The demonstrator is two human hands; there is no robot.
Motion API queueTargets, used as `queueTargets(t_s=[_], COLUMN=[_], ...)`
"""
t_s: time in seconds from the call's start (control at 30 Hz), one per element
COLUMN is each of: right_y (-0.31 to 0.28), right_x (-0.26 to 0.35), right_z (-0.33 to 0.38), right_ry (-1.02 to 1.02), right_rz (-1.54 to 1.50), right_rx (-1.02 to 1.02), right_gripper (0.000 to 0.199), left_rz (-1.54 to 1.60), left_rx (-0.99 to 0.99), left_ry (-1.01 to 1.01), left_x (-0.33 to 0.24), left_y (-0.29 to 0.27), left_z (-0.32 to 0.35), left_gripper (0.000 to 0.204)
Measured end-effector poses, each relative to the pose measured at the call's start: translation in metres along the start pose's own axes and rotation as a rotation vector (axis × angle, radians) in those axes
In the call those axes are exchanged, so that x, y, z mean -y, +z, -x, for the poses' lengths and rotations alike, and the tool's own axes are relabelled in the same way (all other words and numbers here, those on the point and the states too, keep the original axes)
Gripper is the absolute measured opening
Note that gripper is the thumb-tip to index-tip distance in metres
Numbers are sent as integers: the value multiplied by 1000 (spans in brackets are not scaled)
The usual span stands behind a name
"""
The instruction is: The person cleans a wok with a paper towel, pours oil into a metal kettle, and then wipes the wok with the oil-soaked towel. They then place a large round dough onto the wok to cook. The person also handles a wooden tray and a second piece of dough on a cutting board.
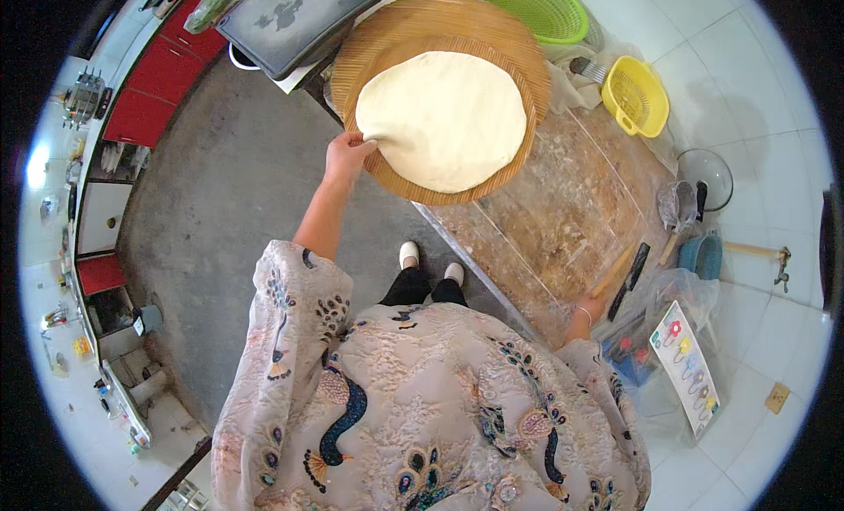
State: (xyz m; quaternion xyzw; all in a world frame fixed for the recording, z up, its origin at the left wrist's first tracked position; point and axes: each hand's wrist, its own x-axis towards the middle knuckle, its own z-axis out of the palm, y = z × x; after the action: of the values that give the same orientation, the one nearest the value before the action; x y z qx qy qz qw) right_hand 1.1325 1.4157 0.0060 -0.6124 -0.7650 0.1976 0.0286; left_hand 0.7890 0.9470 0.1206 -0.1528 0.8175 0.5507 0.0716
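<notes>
A large round sheet of rolled dough [444, 124] lies on a round ribbed wooden tray [505, 179] at the far middle. My left hand [345, 155] reaches out to its left edge, thumb and fingers pinched on the dough's rim, where a small crease shows. At the lower right, my right hand [587, 312] is closed at the near end of a thin wooden rolling pin [613, 270], low over the counter's near edge. A black-handled tool [629, 281] lies just right of the pin.
The floury counter [563, 208] carries a yellow basket [635, 96], a brush [587, 69], a saucepan [676, 203] and a glass lid [706, 179]. Behind the tray sits a green basket [536, 10]. A dark cutting board [294, 23] lies at the far left. Red cabinets [167, 72] line the left.
</notes>
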Motion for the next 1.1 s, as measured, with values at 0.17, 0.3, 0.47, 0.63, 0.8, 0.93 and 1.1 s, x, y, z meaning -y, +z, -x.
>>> queueTargets(t_s=[0.17,0.3,0.47,0.63,0.8,0.93,1.1], right_y=[28,12,36,71,59,104,17], right_x=[-23,63,159,257,314,314,341], right_z=[-17,14,22,6,36,13,67], right_ry=[-366,-533,-692,-559,-413,-335,-579], right_rz=[31,40,-536,-832,-559,-615,-634], right_rx=[-290,-126,255,661,731,604,480], right_gripper=[54,55,41,29,45,55,60], left_rz=[-162,-197,40,-290,226,223,479], left_rx=[-145,-265,-192,-349,-119,-162,-58], left_ry=[200,245,-85,95,-135,-179,-268], left_x=[-20,-22,-42,30,31,14,-1], left_y=[21,36,24,-8,-4,-3,-6], left_z=[16,18,35,10,4,12,19], left_gripper=[30,33,38,41,34,27,28])
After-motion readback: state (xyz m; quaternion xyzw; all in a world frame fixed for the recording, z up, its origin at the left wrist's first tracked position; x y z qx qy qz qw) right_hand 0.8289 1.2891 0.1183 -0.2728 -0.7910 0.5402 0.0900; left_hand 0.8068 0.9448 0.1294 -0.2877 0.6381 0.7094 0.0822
